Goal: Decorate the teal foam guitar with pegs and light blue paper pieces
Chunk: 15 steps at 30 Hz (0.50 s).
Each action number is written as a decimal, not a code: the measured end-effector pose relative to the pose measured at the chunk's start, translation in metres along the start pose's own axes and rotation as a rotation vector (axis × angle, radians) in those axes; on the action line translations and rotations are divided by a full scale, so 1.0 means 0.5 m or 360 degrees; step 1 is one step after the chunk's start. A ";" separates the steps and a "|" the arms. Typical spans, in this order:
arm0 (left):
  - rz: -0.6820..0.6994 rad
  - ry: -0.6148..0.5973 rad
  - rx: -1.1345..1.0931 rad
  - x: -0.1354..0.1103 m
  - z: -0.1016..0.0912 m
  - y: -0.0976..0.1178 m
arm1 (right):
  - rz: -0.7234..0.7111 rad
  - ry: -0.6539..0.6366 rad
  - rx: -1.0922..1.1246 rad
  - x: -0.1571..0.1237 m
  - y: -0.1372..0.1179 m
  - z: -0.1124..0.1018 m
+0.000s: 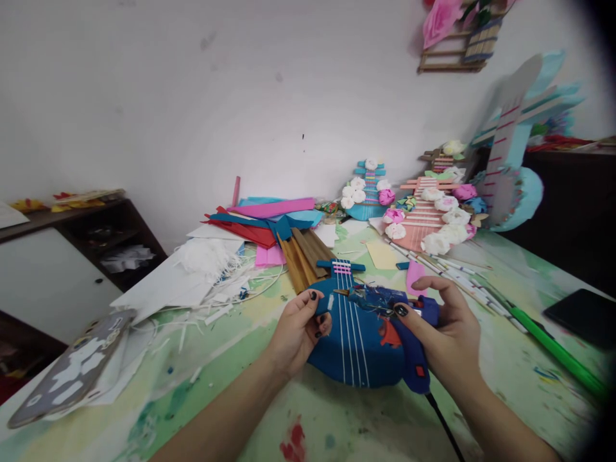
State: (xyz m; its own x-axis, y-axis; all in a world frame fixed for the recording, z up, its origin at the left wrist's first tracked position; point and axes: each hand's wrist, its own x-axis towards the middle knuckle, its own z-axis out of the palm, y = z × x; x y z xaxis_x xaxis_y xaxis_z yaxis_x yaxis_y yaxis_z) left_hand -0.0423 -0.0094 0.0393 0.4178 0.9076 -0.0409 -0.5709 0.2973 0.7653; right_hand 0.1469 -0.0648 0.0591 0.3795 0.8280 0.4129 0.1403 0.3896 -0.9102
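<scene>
A blue paper guitar with white strings lies on the paint-stained table in front of me. My left hand is closed on the guitar's left edge, near the neck. My right hand is wrapped round a blue glue gun, whose nozzle points left over the guitar's upper body. The gun's black cord runs down toward me.
Folded coloured paper sheets and white paper scraps lie at the back left. Finished guitar crafts with paper flowers stand at the back right. A green stick and a black phone lie at right. A phone case sits at left.
</scene>
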 end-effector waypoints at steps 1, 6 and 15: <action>-0.0022 -0.0023 -0.0033 -0.001 0.001 0.001 | -0.0014 0.0001 -0.0005 0.001 -0.001 -0.001; -0.0056 -0.0121 -0.0179 -0.002 0.007 0.011 | -0.0122 0.0088 -0.0154 0.016 -0.001 -0.011; 0.0302 0.0121 -0.0179 0.017 -0.035 0.056 | -0.0261 0.0688 -0.0994 -0.034 -0.021 -0.125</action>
State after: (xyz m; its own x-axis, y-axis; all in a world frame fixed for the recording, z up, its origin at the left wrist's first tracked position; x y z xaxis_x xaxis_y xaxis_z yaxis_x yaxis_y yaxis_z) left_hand -0.0671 0.0120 0.0493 0.2436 0.9688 0.0456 -0.7111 0.1464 0.6877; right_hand 0.1960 -0.1081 0.0596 0.6145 0.4985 0.6115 0.6659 0.0879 -0.7408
